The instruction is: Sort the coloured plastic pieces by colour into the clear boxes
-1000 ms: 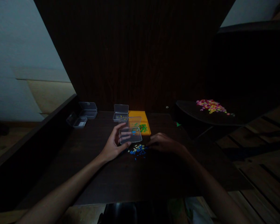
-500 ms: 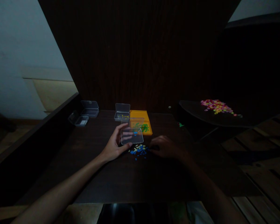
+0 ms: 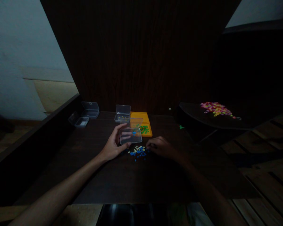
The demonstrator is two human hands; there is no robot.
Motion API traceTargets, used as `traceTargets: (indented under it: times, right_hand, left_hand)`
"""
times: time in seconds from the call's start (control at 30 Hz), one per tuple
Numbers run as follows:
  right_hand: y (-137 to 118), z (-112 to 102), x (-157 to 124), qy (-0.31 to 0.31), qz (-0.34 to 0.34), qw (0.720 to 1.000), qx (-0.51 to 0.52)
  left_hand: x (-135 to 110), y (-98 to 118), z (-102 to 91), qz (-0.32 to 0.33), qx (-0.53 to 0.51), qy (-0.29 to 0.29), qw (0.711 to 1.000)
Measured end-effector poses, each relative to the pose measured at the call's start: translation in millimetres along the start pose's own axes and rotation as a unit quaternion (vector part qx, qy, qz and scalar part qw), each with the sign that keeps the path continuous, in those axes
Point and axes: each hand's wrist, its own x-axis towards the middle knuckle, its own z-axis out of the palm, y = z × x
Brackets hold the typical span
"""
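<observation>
Clear, opened, rectangular plastic box (image 3: 133,138) is clamped in the left hand (image 3: 112,145), fingers spread behind, presumably for steady support. Right of that hand, small, angular blue and pale-yellow pieces (image 3: 139,151) are heaped. The right hand (image 3: 160,146) is held apart, curled beside them; its grip cannot be determined.

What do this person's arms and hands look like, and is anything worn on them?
The left hand and right hand are ungloved, and the bare left forearm and right forearm show no sleeves, watch or bracelet. It's too dim to judge small markings.
</observation>
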Motion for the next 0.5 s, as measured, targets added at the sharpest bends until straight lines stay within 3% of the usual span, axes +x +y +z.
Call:
traceTargets:
  times: [0.5]
  right_hand:
    - [1.5, -11.6, -6.9, -0.042, 0.043, 0.998, -0.007]
  left_hand:
    - [-0.6, 2.2, -0.6, -0.007, -0.003, 0.003, 1.000]
